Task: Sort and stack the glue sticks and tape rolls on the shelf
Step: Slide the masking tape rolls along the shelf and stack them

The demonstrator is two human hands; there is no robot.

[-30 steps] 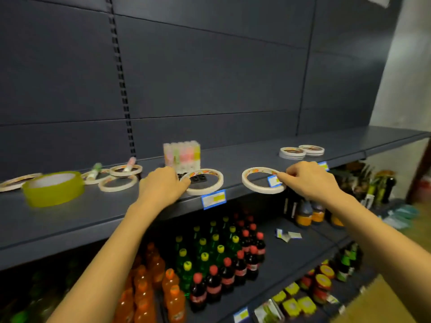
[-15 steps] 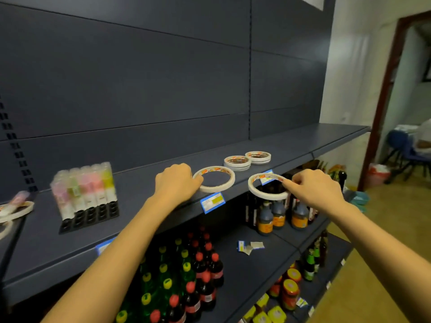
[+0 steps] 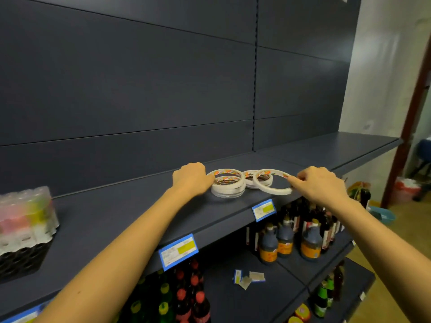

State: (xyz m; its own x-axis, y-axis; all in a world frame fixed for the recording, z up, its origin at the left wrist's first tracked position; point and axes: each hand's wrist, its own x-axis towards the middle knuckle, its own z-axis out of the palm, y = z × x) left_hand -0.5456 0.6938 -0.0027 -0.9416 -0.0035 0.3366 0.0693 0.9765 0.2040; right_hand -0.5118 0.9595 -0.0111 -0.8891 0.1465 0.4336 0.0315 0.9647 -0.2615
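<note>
Fingers (image 3: 294, 180) of the right hand (image 3: 319, 183) are pinched on the rim of a loose tape roll (image 3: 275, 191). The roll is held tilted, its far edge over the smaller stack (image 3: 250, 184) and its near edge close to the lip of the shelf (image 3: 116, 213). Fingers (image 3: 208, 179) of the left hand (image 3: 191, 180) are curled against the left rim of the top roll (image 3: 224, 171), which is set on the taller stack (image 3: 227, 192). Whether it lies flat cannot be told. The two stacks stand just beside each other. The pack of glue sticks (image 3: 25, 220) stands well apart, at the left edge of the view. The step in hand is judged to be stacking of tape rolls, one in each hand. The next move calls for the tilted roll to be levelled, centred over the smaller stack and let go, and for the top roll to be squared so the pile does not slide.
</note>
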